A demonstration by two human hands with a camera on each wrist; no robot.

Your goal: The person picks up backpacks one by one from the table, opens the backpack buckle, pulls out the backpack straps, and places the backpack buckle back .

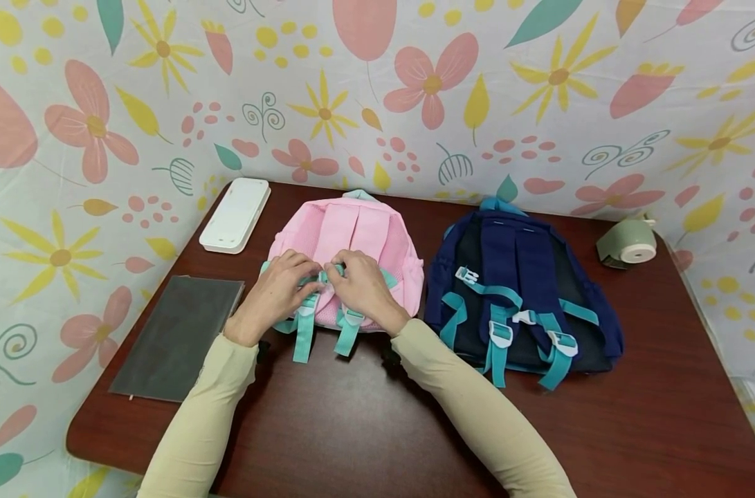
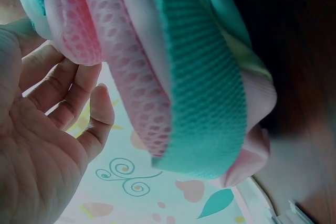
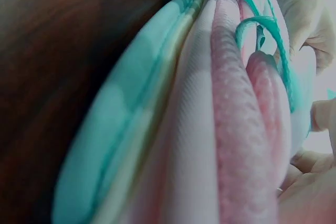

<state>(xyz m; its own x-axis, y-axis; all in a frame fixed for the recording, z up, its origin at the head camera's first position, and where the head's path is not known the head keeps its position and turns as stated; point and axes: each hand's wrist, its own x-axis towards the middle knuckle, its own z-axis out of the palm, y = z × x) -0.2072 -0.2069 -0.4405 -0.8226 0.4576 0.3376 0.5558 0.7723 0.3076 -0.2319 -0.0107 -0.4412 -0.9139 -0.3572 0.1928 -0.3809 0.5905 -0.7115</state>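
A pink backpack (image 1: 336, 221) with teal trim lies on the table, its shoulder straps facing up. Over its lower middle, my left hand (image 1: 280, 287) pinches a teal chest strap (image 1: 323, 277) from the left. Opposite it, my right hand (image 1: 363, 285) pinches the same strap between thumb and curled index finger. The fingertips of both hands nearly meet, and they hide most of the buckle area. In the left wrist view, the other fingers (image 2: 68, 90) of the left hand bend loosely beside the pink mesh padding (image 2: 123, 66). Two teal strap tails (image 1: 304, 339) hang toward the front.
To the right lies a navy backpack (image 1: 508, 242) with teal straps and white buckles. A green-grey cup-like object (image 1: 628, 242) rests at the far right. On the left are a white box-shaped device (image 1: 235, 214) and a dark notebook (image 1: 178, 339). Patterned cloth (image 1: 365, 90) hangs behind the table.
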